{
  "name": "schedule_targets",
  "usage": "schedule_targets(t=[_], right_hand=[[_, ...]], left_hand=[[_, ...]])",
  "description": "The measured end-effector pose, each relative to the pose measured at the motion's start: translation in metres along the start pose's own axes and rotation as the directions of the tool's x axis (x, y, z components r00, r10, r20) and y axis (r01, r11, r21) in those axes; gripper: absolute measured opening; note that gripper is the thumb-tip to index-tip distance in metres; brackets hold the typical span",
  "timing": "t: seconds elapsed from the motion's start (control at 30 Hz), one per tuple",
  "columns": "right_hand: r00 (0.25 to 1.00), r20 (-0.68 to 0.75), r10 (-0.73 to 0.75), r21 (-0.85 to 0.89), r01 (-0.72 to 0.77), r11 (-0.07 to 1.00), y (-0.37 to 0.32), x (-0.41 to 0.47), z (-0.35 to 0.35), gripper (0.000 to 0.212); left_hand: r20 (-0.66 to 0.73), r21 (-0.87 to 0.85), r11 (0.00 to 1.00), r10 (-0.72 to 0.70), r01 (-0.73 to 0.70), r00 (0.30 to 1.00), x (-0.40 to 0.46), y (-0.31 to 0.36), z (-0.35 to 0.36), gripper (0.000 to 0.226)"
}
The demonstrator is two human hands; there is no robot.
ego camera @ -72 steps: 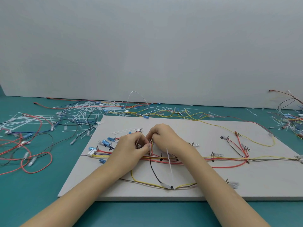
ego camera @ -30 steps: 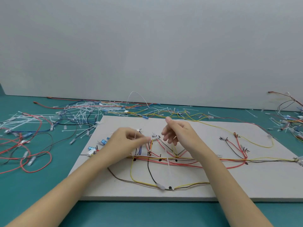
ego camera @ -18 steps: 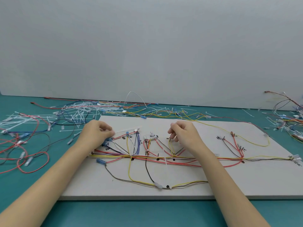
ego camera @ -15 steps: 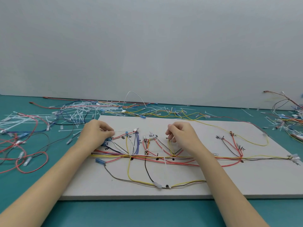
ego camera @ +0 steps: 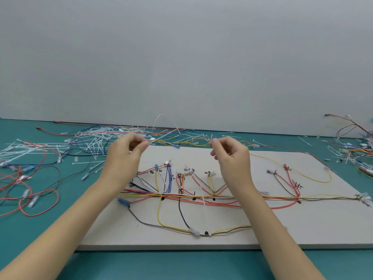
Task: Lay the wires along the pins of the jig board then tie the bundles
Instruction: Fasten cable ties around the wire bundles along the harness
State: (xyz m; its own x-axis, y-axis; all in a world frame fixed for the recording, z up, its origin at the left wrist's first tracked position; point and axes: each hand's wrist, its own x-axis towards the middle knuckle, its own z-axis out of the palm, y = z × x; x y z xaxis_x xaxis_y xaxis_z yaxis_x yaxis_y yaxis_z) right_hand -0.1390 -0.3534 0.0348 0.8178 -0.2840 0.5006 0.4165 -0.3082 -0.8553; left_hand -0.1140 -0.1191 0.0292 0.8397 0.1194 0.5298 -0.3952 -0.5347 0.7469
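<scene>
Both hands hover over the jig board [ego camera: 302, 229]: left hand [ego camera: 124, 156] and right hand [ego camera: 232, 156] apart, fingers curled; what they pinch, can't tell.

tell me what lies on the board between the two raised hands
Head view: between left hand and right hand, bare white jig board; nearer, upright coloured wire branches.

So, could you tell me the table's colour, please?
Teal green table, clearest in the head view.

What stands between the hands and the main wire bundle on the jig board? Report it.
Nothing visible does. The left hand and right hand hang above the jig board, with open air down to the main wire bundle; only its branch wires fan out beneath them.
</scene>
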Motion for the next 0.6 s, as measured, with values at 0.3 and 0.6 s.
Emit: schedule_targets(t=[0.3,0.6], right_hand=[[0.938,0.335,0.090,0.154,-0.149,0.977,-0.017,-0.025,0.020,0.007],[0.930,0.361,0.067,0.086,-0.105,0.991,-0.023,-0.019,0.009,0.015]], left_hand=[[0.163,-0.175,0.981,0.109,-0.080,0.981,-0.035,0.031,0.025,0.012],[0.142,-0.179,0.972,0.179,-0.152,0.974,-0.047,0.040,0.031,0.006]])
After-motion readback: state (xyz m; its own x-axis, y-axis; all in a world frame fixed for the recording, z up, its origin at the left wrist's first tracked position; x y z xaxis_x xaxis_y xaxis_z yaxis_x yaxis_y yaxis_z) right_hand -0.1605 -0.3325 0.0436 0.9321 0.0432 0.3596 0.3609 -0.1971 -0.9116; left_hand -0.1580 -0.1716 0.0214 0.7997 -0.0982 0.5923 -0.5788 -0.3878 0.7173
